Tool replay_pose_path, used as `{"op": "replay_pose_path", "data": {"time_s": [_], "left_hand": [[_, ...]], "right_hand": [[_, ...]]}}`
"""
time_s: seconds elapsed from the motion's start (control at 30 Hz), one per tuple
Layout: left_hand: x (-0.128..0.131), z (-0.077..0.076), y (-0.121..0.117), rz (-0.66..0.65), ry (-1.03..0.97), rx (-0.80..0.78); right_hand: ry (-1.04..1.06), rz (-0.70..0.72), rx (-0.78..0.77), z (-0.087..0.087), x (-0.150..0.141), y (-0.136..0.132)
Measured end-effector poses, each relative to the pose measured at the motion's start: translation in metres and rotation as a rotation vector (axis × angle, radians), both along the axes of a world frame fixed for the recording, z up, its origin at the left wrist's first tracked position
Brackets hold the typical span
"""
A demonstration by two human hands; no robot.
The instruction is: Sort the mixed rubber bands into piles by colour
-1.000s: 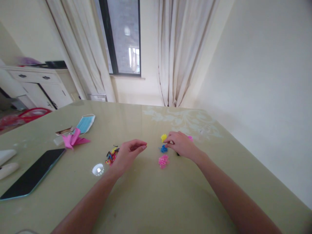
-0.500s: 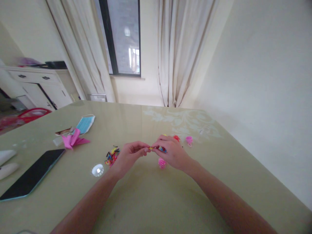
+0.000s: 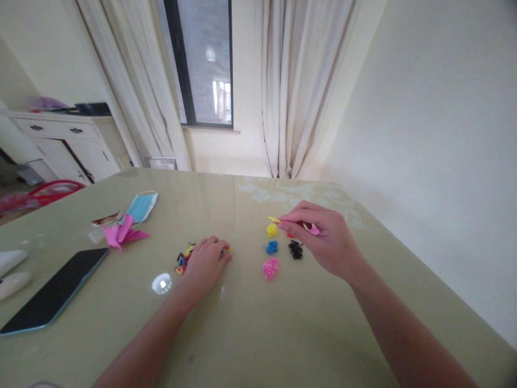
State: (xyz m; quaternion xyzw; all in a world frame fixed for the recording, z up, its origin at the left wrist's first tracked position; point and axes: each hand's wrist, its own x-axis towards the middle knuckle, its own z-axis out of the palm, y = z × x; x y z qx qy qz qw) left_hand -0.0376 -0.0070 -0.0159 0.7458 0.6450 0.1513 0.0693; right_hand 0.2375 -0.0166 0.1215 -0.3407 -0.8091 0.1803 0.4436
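Observation:
My right hand [image 3: 325, 240] hovers over the table, pinching a small yellow band [image 3: 274, 219] between thumb and forefinger just above the yellow pile [image 3: 272, 230]. Below that lie a blue pile [image 3: 272, 247], a pink pile [image 3: 270, 267] and a black pile [image 3: 295, 249]. My left hand [image 3: 205, 261] rests on the table with its fingers curled, beside a mixed heap of coloured bands [image 3: 183, 257]; a small band shows at its fingertips, and what it grips is unclear.
A dark tablet [image 3: 52, 291] lies at the left, with a pink paper shape [image 3: 121, 233] and a blue face mask [image 3: 141, 207] behind it. A light reflection [image 3: 162, 282] shines on the glossy green table [image 3: 258, 334]. A wall runs close along the right.
The hands met in the middle half a second ago and have parted. My right hand has moved back up over the yellow pile with a yellow band; my left has dropped to the mixed heap.

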Motion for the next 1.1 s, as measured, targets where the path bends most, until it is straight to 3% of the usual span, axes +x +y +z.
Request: {"op": "replay_pose_path", "data": {"time_s": [0.13,0.23,0.37,0.5,0.67,0.9,1.1], "left_hand": [[0.002,0.003,0.002,-0.036,-0.006,-0.047],[0.004,0.006,0.002,-0.036,-0.020,-0.051],[0.007,0.007,0.003,-0.036,-0.076,-0.029],[0.007,0.007,0.006,-0.029,-0.179,-0.030],[0.005,0.007,0.010,-0.006,-0.220,-0.051],[0.002,0.003,0.013,0.017,-0.381,0.009],[0.010,0.008,0.010,0.016,-0.849,-0.030]], "right_hand": [[-0.002,-0.039,0.058,0.007,0.003,-0.008],[-0.051,-0.088,0.090,0.001,0.003,0.000],[-0.286,-0.200,0.062,-0.030,0.002,0.038],[-0.639,-0.340,-0.075,-0.069,0.000,0.089],[-0.740,-0.385,-0.134,-0.097,-0.003,0.127],[-0.762,-0.385,-0.164,-0.102,-0.004,0.131],[-0.685,-0.340,-0.126,-0.094,-0.002,0.104]]}}
